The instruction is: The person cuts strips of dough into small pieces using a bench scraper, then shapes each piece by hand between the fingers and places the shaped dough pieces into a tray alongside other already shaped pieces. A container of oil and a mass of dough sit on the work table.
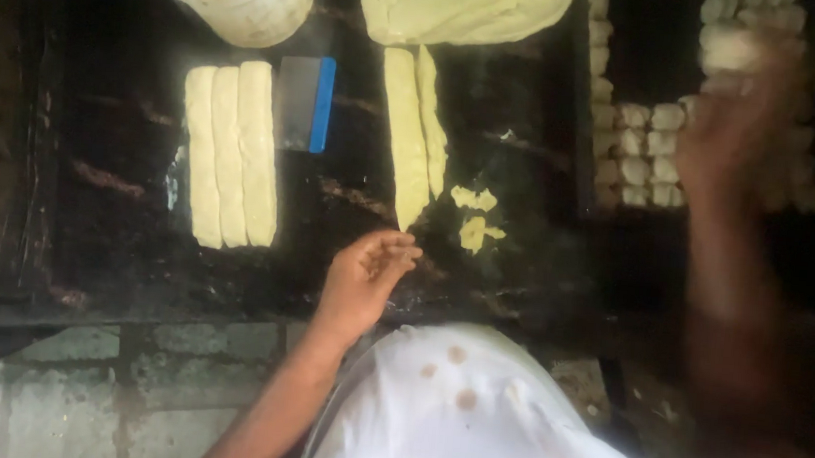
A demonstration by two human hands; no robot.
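Left hand (365,276): fingers curled loosely, grasping nothing, just below the dough strips' (413,133) lower tip.
Right hand (739,139): blurred, raised over the dough pieces (649,146); grip unreadable.
Dough strips: on the dark tabletop (127,217), right of the blue scraper (303,103).

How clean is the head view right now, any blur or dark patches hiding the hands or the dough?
Head view: right hand smeared by motion blur, grip unreadable; left hand sharp, empty, by the dough strips; dark worktop dim, its edges lost in shadow.
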